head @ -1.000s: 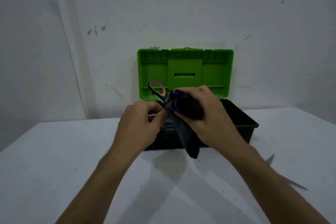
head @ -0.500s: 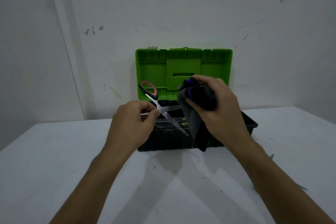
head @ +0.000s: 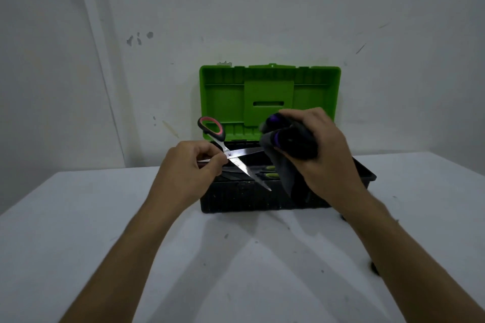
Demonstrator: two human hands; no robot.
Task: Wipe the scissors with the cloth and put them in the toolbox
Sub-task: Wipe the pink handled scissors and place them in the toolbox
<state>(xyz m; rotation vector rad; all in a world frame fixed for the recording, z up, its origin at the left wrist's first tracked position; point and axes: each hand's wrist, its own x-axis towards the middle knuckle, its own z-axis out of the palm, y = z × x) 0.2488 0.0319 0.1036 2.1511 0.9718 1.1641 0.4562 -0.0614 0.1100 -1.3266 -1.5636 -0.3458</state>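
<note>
**Scissors held open over the toolbox**

The left hand pinched the scissors near the screw where the two blades cross. Its fingers were curled shut around the metal there. The scissors were spread open and held up in the air, just above the black toolbox. One red and black handle loop stuck up above those fingers. One blade pointed down and away from them toward the front wall of the box. The other blade reached sideways to the right hand.

The right hand was closed tight on a dark cloth with a bit of purple on it. The cloth was bunched up in that hand and touched the end of the sideways blade. A loose end of the cloth hung down below the hand, in front of the box.

The green lid stood open behind both hands. The box sat on the white tabletop, and some tools lay inside it below the fingers.
</note>
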